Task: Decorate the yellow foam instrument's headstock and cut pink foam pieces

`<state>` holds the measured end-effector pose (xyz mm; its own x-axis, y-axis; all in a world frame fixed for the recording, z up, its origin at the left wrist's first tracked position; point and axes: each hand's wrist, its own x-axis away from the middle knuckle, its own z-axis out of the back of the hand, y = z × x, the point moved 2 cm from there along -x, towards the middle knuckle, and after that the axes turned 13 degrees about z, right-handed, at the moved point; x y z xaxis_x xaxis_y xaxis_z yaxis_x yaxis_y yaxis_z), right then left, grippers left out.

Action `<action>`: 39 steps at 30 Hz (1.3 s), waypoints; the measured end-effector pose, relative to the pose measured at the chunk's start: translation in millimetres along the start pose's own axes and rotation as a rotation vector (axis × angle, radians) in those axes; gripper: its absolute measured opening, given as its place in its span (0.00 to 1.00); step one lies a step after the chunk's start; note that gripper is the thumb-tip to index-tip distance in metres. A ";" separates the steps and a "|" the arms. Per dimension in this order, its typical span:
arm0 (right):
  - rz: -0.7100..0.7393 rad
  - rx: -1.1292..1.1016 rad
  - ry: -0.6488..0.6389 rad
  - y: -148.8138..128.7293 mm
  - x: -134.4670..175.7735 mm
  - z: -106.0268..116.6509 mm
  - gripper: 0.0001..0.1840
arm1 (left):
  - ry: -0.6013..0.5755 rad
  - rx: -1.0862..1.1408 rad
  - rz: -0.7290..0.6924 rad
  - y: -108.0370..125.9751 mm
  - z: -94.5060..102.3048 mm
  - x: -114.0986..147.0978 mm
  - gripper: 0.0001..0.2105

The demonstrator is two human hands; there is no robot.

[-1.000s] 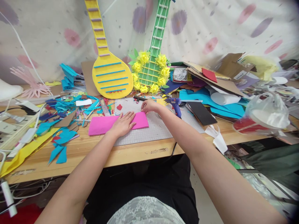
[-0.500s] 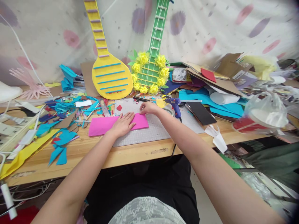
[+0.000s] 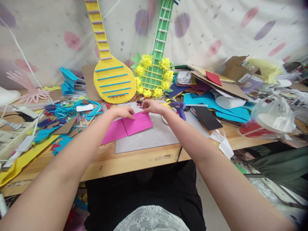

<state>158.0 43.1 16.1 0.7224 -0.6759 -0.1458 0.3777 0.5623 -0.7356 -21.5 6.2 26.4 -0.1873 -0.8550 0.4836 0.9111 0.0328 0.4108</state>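
Both hands pinch pink felt on mat.

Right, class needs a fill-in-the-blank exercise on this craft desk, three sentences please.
1. Both hands, left hand and right hand, pinch the far edge of a ____ felt sheet.
2. The sheet lies partly on a grey cutting ____.
3. The flowers on the green guitar are ____.

Missing words: pink; mat; yellow
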 end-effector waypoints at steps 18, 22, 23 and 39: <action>-0.247 -0.164 0.176 6.3 14.1 -9.6 0.24 | 0.127 0.346 0.022 -16.8 4.7 -10.9 0.13; -0.308 0.000 0.179 10.2 10.9 -10.6 0.25 | 0.159 0.340 0.042 -17.7 0.1 -17.6 0.13; -0.323 0.029 0.181 10.3 10.7 -10.5 0.26 | 0.183 0.333 0.047 -17.1 -1.2 -19.6 0.13; -0.485 0.225 0.178 22.9 21.4 -11.0 0.32 | 0.435 0.213 0.139 -23.8 -17.0 -18.9 0.19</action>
<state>175.7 36.2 -11.2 0.3338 -0.9413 0.0498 0.7705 0.2421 -0.5897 -33.3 12.8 -5.7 0.1422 -0.9701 0.1967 0.8132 0.2278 0.5356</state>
